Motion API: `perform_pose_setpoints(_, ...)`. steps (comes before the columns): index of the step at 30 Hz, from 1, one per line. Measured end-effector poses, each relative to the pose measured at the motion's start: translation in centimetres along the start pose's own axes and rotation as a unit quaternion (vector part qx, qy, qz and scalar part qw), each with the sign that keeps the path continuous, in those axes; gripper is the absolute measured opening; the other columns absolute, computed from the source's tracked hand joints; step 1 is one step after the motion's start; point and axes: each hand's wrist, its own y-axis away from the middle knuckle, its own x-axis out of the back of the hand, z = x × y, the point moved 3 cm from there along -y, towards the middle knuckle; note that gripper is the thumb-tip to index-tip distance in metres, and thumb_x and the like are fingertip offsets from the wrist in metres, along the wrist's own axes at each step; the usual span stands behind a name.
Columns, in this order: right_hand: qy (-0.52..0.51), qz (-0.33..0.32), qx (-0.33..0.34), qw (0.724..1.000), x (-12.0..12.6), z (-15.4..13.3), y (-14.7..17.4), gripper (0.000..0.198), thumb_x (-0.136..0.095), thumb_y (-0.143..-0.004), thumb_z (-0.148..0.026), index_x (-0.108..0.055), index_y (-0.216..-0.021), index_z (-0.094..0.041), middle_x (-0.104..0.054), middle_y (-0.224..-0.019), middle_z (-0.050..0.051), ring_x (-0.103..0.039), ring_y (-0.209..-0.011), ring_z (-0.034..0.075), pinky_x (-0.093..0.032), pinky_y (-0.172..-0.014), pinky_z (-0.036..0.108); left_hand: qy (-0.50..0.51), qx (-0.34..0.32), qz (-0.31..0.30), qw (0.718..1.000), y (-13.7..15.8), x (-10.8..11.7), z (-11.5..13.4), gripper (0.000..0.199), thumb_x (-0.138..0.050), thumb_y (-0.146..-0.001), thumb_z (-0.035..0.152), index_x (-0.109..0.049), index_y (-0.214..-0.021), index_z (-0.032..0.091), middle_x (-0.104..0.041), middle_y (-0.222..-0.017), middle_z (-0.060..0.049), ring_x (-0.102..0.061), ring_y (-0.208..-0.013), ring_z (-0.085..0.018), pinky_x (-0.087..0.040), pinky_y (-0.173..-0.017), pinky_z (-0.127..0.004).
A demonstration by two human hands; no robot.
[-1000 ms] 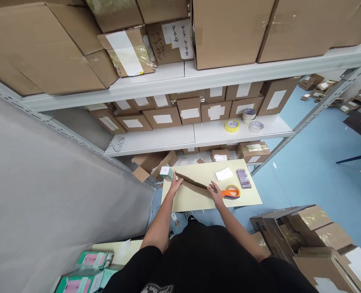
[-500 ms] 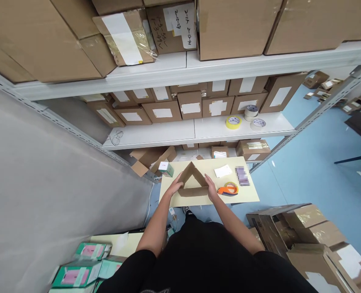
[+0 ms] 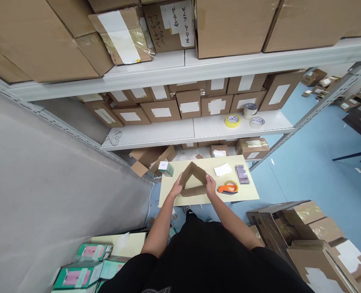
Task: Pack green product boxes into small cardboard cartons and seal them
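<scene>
A brown cardboard box sleeve (image 3: 194,191), open through its middle, is held over the pale yellow table (image 3: 150,202). My left hand (image 3: 177,187) is closed on its left corner. On the opposite corner, my right hand (image 3: 210,185) grips the cardboard with the thumb on top. Through the opening I see the tabletop. Right of my right hand lies an orange tape dispenser (image 3: 227,189) with a yellow tape roll. White paper slips (image 3: 222,169) lie behind it, beside a pixelated purple item (image 3: 242,174). A small white-and-green box (image 3: 166,168) stands at the table's back left.
Shelving (image 3: 156,136) ahead holds many labelled cartons and several tape rolls (image 3: 232,121). An opened carton (image 3: 146,156) sits behind the table's left end. Stacked cartons (image 3: 315,244) stand at lower right, green boxes (image 3: 76,276) at lower left. A grey wall (image 3: 46,171) bounds the left.
The cardboard sleeve has gone from a near triangle to a wider, more four-sided opening. My right hand has shifted slightly on its corner; both hands keep their hold.
</scene>
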Motion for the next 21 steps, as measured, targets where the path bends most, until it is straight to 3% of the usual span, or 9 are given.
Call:
perform_pose_setpoints(6,0.022,0.026,0.004,0.999,-0.4,0.2,-0.4,0.072,-0.047,-0.089,-0.067,-0.068,-0.136,-0.018,-0.067,-0.141,0.011,-0.057,-0.137,0.029,-0.042,-0.117,0.042,0.033,-0.002,0.099,0.995,0.3,-0.2,-0.6,0.091,-0.055,-0.075,0.008,-0.035,-0.163,0.02,-0.037,-0.168,-0.005,-0.025,-0.158,-0.025,-0.015,-0.132,-0.04)
perform_pose_setpoints(11,0.014,0.069,0.017,0.997,-0.7,0.3,-0.9,0.069,-0.05,-0.088,-0.066,-0.072,-0.129,-0.015,-0.069,-0.139,0.014,-0.06,-0.133,0.03,-0.045,-0.114,0.04,0.084,0.018,0.176,0.981,0.6,-0.6,-1.7,0.089,-0.056,-0.082,0.014,-0.027,-0.165,0.025,-0.033,-0.17,-0.002,-0.025,-0.158,-0.022,-0.023,-0.129,-0.039)
perform_pose_setpoints(17,0.009,0.047,0.024,0.999,-0.5,0.2,-1.2,0.062,-0.054,-0.087,-0.066,-0.076,-0.119,-0.017,-0.073,-0.131,0.013,-0.063,-0.127,0.03,-0.047,-0.11,0.04,0.101,0.008,0.19,0.977,0.5,-0.1,-2.5,0.082,-0.056,-0.077,0.013,-0.041,-0.156,0.028,-0.046,-0.162,-0.005,-0.039,-0.152,-0.024,-0.035,-0.124,-0.04)
perform_pose_setpoints(21,0.033,-0.002,0.025,0.999,0.4,-0.2,-1.9,0.058,-0.055,-0.085,-0.067,-0.077,-0.11,-0.02,-0.076,-0.122,0.01,-0.065,-0.119,0.03,-0.05,-0.102,0.038,0.096,0.038,0.165,0.981,0.0,1.1,-3.1,0.081,-0.059,-0.073,0.012,-0.042,-0.15,0.027,-0.058,-0.148,-0.01,-0.056,-0.135,-0.026,-0.052,-0.106,-0.041)
